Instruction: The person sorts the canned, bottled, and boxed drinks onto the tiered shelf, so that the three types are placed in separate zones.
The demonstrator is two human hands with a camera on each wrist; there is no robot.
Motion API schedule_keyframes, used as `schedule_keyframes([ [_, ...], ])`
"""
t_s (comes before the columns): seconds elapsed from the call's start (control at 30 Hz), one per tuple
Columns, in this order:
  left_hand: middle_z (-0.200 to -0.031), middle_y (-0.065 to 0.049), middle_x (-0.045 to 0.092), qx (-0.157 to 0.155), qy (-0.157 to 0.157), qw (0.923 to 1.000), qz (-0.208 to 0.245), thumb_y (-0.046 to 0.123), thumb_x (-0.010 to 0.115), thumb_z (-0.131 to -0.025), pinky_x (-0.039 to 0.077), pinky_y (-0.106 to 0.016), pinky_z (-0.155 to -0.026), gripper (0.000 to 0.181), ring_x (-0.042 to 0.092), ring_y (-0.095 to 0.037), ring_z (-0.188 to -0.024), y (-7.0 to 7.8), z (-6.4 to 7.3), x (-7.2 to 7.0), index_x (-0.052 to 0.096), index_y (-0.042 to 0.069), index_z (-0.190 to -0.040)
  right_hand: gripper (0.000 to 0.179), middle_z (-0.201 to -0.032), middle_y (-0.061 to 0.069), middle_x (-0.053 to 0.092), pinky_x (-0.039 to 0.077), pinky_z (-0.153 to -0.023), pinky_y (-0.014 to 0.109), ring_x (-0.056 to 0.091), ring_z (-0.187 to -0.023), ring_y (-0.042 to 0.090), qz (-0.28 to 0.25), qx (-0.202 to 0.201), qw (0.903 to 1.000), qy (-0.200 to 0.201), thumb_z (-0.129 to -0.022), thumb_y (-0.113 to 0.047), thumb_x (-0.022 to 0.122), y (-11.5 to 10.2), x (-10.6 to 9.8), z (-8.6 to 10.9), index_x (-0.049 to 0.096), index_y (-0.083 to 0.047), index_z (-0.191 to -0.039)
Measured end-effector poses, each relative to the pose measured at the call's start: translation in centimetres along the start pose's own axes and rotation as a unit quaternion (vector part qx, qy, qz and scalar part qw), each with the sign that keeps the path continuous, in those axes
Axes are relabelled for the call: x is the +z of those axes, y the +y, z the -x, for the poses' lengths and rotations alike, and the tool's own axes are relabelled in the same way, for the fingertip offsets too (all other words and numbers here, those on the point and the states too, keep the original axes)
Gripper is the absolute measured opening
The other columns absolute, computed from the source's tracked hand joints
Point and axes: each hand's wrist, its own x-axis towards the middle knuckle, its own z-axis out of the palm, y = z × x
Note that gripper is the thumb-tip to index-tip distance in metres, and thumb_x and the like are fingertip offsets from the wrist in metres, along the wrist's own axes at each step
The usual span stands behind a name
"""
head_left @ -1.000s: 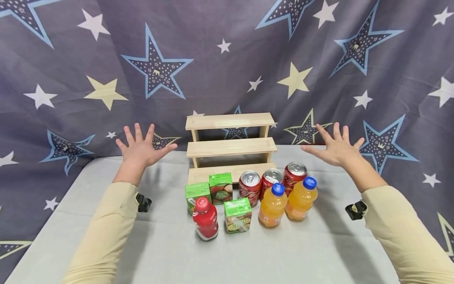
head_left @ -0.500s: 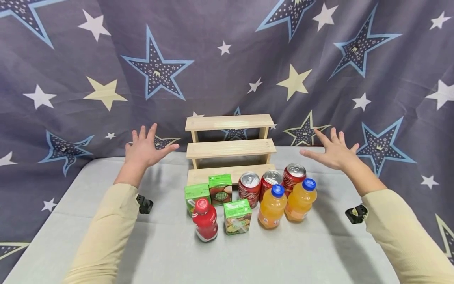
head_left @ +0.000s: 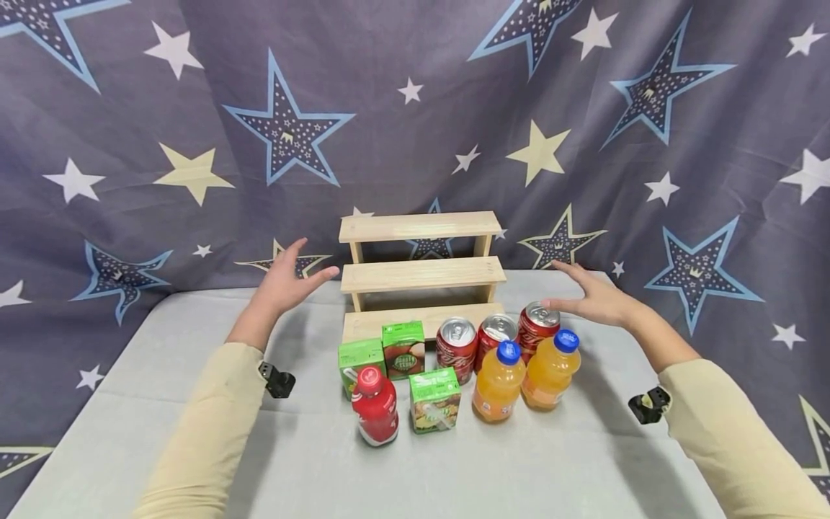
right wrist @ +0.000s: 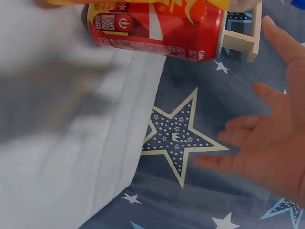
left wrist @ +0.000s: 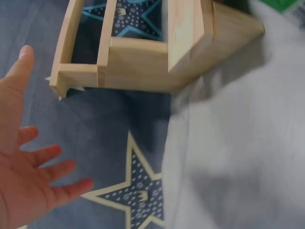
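Observation:
My left hand (head_left: 283, 281) hovers left of a three-tier wooden shelf (head_left: 423, 274), fingers extended and holding nothing; the left wrist view shows its fingers spread beside the shelf's side. My right hand (head_left: 599, 297) is held just right of the rearmost red soda can (head_left: 537, 333), also with nothing in it. Two more soda cans (head_left: 457, 349) (head_left: 496, 339) stand by the lowest tier. In front are two orange juice bottles (head_left: 498, 386) (head_left: 551, 375) with blue caps. Green-topped juice boxes (head_left: 434, 404) (head_left: 403, 353) (head_left: 359, 360) and a red bottle (head_left: 376, 411) stand to the left.
A pale grey cloth (head_left: 454, 476) covers the table. Behind it hangs a dark curtain (head_left: 402, 144) printed with stars, close behind the shelf. Small black cameras (head_left: 277, 380) (head_left: 650, 405) stick out from both wrists.
Both hands have turned and come inward and lower, the left toward the shelf, the right toward the cans. Their widely spread fingers have drawn closer together. The drinks and shelf stay put.

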Motion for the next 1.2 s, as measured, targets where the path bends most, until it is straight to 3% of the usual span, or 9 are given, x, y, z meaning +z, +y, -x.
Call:
schedule_keyframes([
  [0.17, -0.15, -0.025, 0.025, 0.002, -0.007, 0.9969, 0.078, 0.062, 0.056, -0.083, 0.03, -0.054, -0.109, 0.097, 0.03, -0.041, -0.136, -0.2, -0.4, 1.6, 0.012, 0.008, -0.15, 0.085, -0.15, 0.026, 0.024, 0.026, -0.104, 0.066, 0.025, -0.134, 0.049, -0.011, -0.027, 0.9995, -0.007, -0.084, -0.05, 0.062, 0.5, 0.9, 0.0, 0.023, -0.01, -0.148],
  [0.37, -0.149, -0.023, 0.031, -0.013, -0.018, 0.9901, 0.139, 0.06, 0.058, -0.083, 0.038, -0.051, -0.104, 0.094, 0.039, -0.04, -0.131, -0.3, -0.9, 3.5, 0.015, 0.012, -0.15, 0.079, -0.148, 0.025, 0.03, 0.034, -0.1, 0.064, 0.034, -0.129, 0.052, -0.044, -0.052, 0.9973, -0.029, -0.085, -0.045, 0.064, 1.0, 2.0, -0.1, 0.03, -0.009, -0.146],
  [0.67, -0.146, -0.022, 0.034, -0.033, -0.022, 0.9683, 0.247, 0.047, 0.063, -0.085, 0.047, -0.048, -0.096, 0.087, 0.043, -0.039, -0.128, -0.2, -1.6, 6.0, 0.017, 0.01, -0.15, 0.075, -0.139, 0.024, 0.043, 0.04, -0.099, 0.057, 0.043, -0.125, 0.042, -0.09, -0.048, 0.9936, -0.048, -0.082, -0.04, 0.068, 1.5, 3.0, -0.4, 0.036, -0.011, -0.144],
  [1.0, -0.145, -0.024, 0.031, -0.036, -0.03, 0.9633, 0.264, 0.042, 0.068, -0.083, 0.047, -0.045, -0.097, 0.091, 0.045, -0.038, -0.125, 0.4, -2.0, 8.0, 0.014, 0.011, -0.15, 0.077, -0.132, 0.022, 0.05, 0.041, -0.1, 0.054, 0.049, -0.118, 0.035, -0.124, -0.037, 0.9893, -0.067, -0.078, -0.034, 0.075, 1.6, 3.8, -0.6, 0.038, -0.006, -0.14],
  [1.2, -0.144, -0.023, 0.033, -0.05, -0.02, 0.9659, 0.253, 0.044, 0.07, -0.081, 0.045, -0.046, -0.099, 0.094, 0.045, -0.036, -0.125, 0.7, -1.9, 8.3, 0.014, 0.014, -0.15, 0.076, -0.127, 0.02, 0.053, 0.043, -0.098, 0.052, 0.051, -0.113, 0.033, -0.137, -0.036, 0.9891, -0.042, -0.077, -0.034, 0.076, 1.6, 4.3, -0.6, 0.04, -0.003, -0.137],
])
